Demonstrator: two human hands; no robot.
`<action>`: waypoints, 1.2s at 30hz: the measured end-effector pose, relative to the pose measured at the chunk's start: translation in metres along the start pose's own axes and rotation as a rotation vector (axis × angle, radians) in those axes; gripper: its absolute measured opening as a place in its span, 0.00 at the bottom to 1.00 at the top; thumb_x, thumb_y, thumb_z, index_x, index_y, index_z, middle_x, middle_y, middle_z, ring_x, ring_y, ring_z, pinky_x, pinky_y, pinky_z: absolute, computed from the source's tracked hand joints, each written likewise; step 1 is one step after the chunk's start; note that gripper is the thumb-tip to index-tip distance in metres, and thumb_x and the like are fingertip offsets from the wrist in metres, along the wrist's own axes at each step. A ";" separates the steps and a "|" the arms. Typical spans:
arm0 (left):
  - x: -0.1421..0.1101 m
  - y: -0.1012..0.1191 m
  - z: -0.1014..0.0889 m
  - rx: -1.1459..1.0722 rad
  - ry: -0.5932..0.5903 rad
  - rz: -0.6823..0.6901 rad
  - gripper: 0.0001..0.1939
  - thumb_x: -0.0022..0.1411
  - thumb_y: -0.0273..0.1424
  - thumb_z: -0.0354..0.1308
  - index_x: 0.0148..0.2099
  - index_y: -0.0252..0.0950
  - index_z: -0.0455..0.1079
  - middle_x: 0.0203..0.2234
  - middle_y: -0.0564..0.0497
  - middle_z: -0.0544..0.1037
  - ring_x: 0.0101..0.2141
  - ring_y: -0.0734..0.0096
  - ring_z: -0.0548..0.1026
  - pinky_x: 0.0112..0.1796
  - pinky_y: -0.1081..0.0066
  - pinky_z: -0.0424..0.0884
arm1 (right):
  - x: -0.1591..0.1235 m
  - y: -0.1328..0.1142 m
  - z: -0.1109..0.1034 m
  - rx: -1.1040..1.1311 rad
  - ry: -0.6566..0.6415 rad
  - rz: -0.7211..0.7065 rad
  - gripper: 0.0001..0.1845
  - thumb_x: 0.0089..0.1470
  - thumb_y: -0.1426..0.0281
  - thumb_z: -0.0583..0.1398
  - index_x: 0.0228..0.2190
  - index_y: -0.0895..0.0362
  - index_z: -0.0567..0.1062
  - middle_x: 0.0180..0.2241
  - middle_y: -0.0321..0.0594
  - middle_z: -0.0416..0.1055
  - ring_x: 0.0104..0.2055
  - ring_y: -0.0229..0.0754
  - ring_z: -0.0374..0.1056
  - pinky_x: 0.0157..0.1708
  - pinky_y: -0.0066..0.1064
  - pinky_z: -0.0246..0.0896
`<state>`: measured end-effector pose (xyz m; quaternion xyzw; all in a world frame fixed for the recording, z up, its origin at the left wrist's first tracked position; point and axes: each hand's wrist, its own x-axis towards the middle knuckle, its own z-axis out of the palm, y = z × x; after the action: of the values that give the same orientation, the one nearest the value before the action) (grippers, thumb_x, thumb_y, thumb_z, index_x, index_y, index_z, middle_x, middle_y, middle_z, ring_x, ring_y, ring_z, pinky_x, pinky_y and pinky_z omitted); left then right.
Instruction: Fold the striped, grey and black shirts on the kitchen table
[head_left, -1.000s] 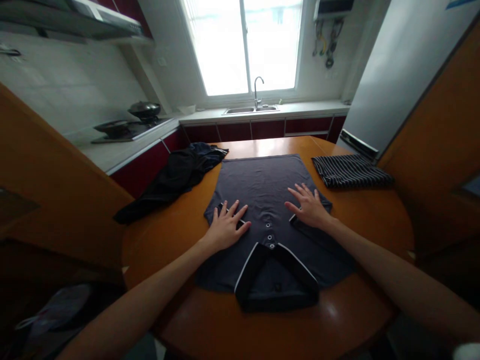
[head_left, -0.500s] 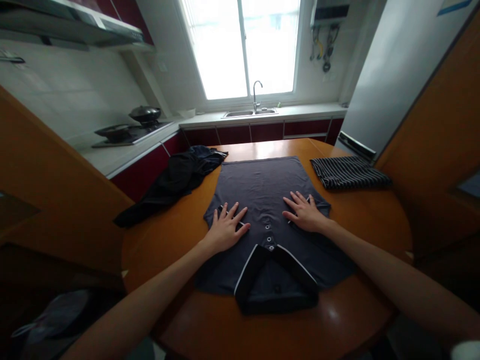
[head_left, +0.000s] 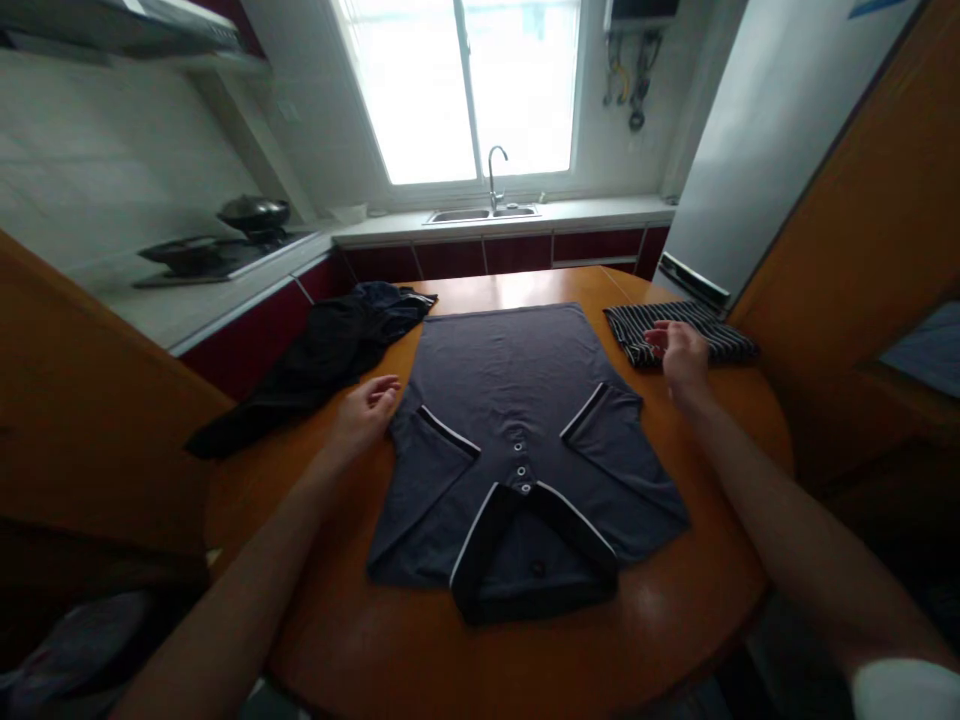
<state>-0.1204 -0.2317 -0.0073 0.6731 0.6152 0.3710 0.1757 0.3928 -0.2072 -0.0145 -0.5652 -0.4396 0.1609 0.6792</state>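
Note:
A dark grey polo shirt (head_left: 517,400) lies flat, front up, on the round wooden table (head_left: 675,620), collar toward me and both sleeves folded inward over the chest. My left hand (head_left: 365,412) hovers just off the shirt's left edge, fingers loosely curled, holding nothing. My right hand (head_left: 679,350) is off the shirt's right side, near a folded black-and-white striped cloth (head_left: 679,335), fingers relaxed and apart, empty.
A crumpled black garment (head_left: 330,350) hangs over the table's far left edge. Behind are a counter with a sink and tap (head_left: 491,195), a stove with pans (head_left: 217,240), a window and a grey fridge (head_left: 750,150). Wooden chair backs flank both sides.
Both hands have lifted off the shirt's chest and moved outward, left hand to the left edge, right hand toward the striped cloth. The view has shifted slightly.

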 end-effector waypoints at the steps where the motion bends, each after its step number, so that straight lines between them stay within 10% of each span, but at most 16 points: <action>1: 0.003 -0.006 -0.007 -0.032 0.018 -0.041 0.29 0.60 0.46 0.54 0.55 0.30 0.72 0.46 0.39 0.81 0.44 0.56 0.79 0.45 0.62 0.74 | 0.004 0.002 -0.003 0.041 0.034 0.023 0.16 0.63 0.60 0.51 0.35 0.54 0.75 0.31 0.42 0.77 0.33 0.43 0.74 0.31 0.34 0.69; 13: 0.001 -0.022 -0.026 -0.163 -0.023 -0.107 0.22 0.48 0.44 0.65 0.40 0.32 0.76 0.28 0.44 0.82 0.32 0.61 0.80 0.35 0.67 0.71 | -0.014 -0.003 0.004 0.001 -0.075 -0.023 0.14 0.59 0.69 0.52 0.31 0.58 0.77 0.31 0.47 0.77 0.32 0.42 0.74 0.31 0.34 0.66; 36: 0.004 -0.030 -0.014 -0.083 -0.305 -0.108 0.29 0.41 0.48 0.71 0.43 0.36 0.78 0.32 0.48 0.83 0.33 0.59 0.79 0.34 0.67 0.73 | -0.008 -0.003 0.006 -0.010 -0.089 -0.055 0.15 0.58 0.64 0.53 0.28 0.56 0.76 0.30 0.42 0.77 0.32 0.42 0.73 0.29 0.32 0.66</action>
<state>-0.1515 -0.2252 -0.0177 0.6796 0.6009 0.2796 0.3144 0.3826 -0.2103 -0.0152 -0.5486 -0.4854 0.1648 0.6605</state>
